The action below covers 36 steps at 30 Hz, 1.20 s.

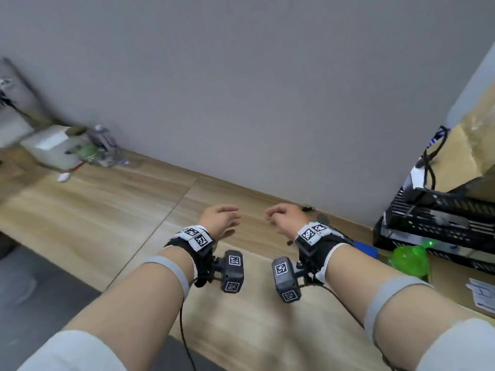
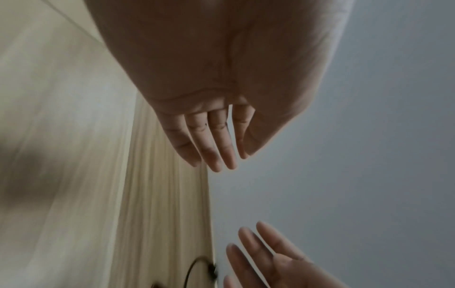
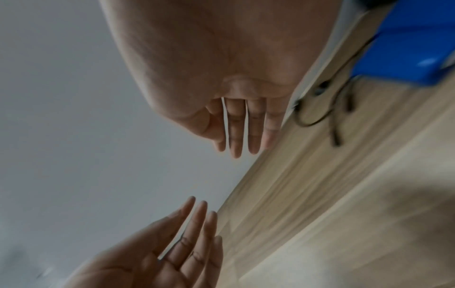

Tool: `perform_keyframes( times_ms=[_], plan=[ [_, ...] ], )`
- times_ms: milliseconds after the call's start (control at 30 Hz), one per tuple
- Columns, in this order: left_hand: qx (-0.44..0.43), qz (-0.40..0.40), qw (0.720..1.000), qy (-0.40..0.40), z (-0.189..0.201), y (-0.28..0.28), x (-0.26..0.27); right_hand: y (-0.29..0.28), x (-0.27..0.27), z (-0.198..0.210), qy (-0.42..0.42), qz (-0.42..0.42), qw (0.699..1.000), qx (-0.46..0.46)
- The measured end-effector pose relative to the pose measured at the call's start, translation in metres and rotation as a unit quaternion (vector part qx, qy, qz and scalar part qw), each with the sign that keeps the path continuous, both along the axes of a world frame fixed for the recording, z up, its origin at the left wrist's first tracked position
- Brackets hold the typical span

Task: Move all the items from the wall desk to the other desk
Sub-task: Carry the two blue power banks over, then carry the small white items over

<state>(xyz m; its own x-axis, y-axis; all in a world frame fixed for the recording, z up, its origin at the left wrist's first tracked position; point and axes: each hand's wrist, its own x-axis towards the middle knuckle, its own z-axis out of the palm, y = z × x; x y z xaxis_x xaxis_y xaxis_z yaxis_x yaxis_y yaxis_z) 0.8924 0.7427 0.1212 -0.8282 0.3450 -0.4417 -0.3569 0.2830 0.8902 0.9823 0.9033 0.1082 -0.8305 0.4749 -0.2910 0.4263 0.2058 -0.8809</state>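
Both hands hover empty above the wooden wall desk [image 1: 112, 210], palms facing each other. My left hand [image 1: 226, 219] has its fingers [image 2: 216, 154] straight and relaxed. My right hand [image 1: 278, 216] is likewise loose, its fingers [image 3: 236, 136] extended. On the desk's right sit a green bottle [image 1: 411, 259], a blue box [image 1: 365, 249] behind my right wrist, and a stack of black trays [image 1: 439, 220]. A white box [image 1: 52, 145] with small clutter stands at the far left by the wall.
A grey wall [image 1: 241, 89] runs along the desk's back edge. Black cables [image 3: 329, 109] lie by the blue box [image 3: 406, 44]. Papers [image 1: 482, 293] rest at the right edge. A cardboard box [image 1: 471, 145] stands behind the trays. Dark floor [image 1: 40, 303] lies at lower left.
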Motion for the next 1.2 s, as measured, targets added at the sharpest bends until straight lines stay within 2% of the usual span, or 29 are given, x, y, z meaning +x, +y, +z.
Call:
perform_keyframes(
  times_ms=[267,400,633,833,1067,1200],
  plan=[
    [0.079,0.136,0.983,0.099,0.091,-0.168,-0.062,-0.143,-0.104,0.102,0.076,0.137,0.988,-0.01],
    [0.1,0.182,0.969,0.136,0.117,-0.267,-0.105,-0.235,-0.16,0.138,0.103,0.192,0.976,0.008],
    [0.111,0.235,0.95,0.173,0.15,-0.429,-0.175,-0.391,-0.245,0.183,0.143,0.234,0.962,0.012],
    [0.096,0.249,0.947,0.179,0.158,-0.509,-0.228,-0.459,-0.297,0.196,0.161,0.236,0.958,0.011],
    [0.113,0.264,0.943,0.168,0.146,-0.555,-0.299,-0.488,-0.361,0.184,0.143,0.198,0.97,0.012],
    [0.116,0.26,0.945,0.161,0.135,-0.575,-0.349,-0.506,-0.42,0.172,0.143,0.19,0.971,0.006]
  ],
)
